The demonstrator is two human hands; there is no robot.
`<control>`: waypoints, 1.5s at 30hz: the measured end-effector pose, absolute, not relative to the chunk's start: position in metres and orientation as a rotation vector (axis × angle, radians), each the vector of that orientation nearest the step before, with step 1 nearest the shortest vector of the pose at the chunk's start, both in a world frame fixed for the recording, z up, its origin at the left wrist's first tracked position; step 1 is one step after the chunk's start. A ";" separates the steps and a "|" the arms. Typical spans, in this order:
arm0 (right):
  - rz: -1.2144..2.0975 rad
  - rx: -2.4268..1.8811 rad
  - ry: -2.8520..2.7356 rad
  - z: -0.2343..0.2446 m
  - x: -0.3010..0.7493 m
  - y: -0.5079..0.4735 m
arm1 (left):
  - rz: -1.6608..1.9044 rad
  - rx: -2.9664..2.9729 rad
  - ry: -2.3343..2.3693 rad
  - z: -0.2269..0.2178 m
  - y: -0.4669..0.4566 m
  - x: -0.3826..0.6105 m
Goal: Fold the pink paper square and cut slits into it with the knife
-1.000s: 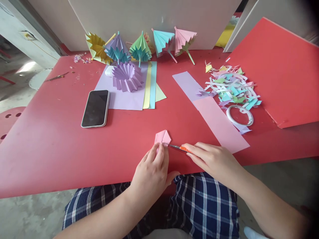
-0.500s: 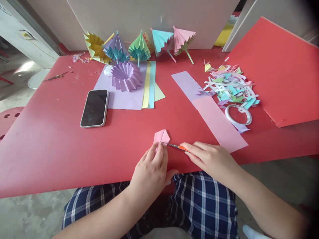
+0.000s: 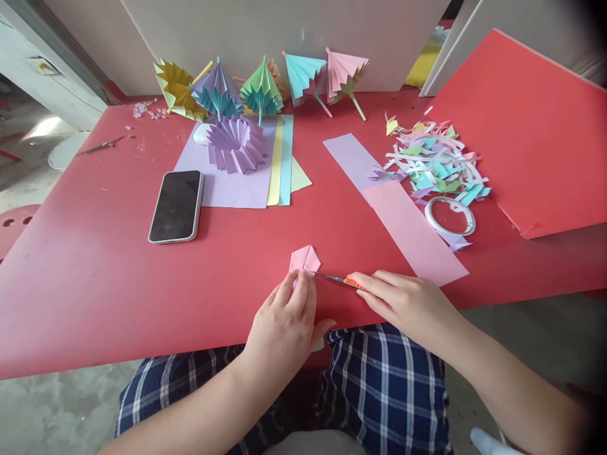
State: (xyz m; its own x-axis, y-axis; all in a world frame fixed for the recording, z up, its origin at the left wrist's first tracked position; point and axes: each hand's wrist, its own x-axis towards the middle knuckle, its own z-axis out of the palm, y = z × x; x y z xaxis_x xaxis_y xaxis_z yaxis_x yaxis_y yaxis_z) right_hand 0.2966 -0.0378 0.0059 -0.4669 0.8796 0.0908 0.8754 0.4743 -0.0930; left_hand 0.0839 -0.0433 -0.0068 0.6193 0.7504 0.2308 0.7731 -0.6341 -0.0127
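One small folded pink paper [image 3: 305,258] is pressed flat near the front edge of the red counter [image 3: 109,278]. It is held down by the left hand [image 3: 285,316], fingers straight and close together, thumb spread off to the side; lower part of paper covered by fingertips. An orange-handled pointed tool [image 3: 337,279] is gripped in the right hand [image 3: 408,298], fingers closed on the handle, tip laid at the paper's right side, by the left fingertips. Exact tool type can't be told. Beyond the right hand, a pink strip [image 3: 417,234] is overlapped with a lilac strip [image 3: 348,155]; paper scraps [image 3: 441,158] are heaped beside, white ring [image 3: 428,215] just in front. At left, a phone [image 3: 175,206] is placed near stacked sheets [image 3: 232,194], topped by a pleated lilac piece [image 3: 237,146]. Paper umbrellas [image 3: 262,82] are lined up at the back.
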 end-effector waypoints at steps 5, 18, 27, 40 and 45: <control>0.092 -1.558 -2.572 0.006 0.299 -0.041 | -0.308 -2.722 -1.289 -0.007 -0.043 0.084; 0.186 -1.537 -2.493 0.007 0.300 -0.039 | -0.319 -2.703 -1.277 -0.007 -0.044 0.084; 0.143 -1.513 -2.563 0.008 0.290 -0.028 | -0.302 -2.691 -1.268 -0.007 -0.045 0.083; 0.139 -1.560 -2.563 0.007 0.289 -0.030 | -0.343 -2.681 -1.277 -0.007 -0.044 0.084; 0.173 -1.570 -2.561 0.008 0.294 -0.034 | -0.349 -2.684 -1.296 -0.007 -0.043 0.084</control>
State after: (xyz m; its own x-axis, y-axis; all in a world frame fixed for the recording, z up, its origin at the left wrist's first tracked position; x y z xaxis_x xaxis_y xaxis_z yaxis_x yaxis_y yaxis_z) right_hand 0.2943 -0.0337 0.0079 -0.4490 0.8919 0.0533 0.8767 0.4513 -0.1664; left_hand 0.0837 -0.0426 -0.0074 0.6021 0.7522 0.2677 0.7849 -0.6191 -0.0257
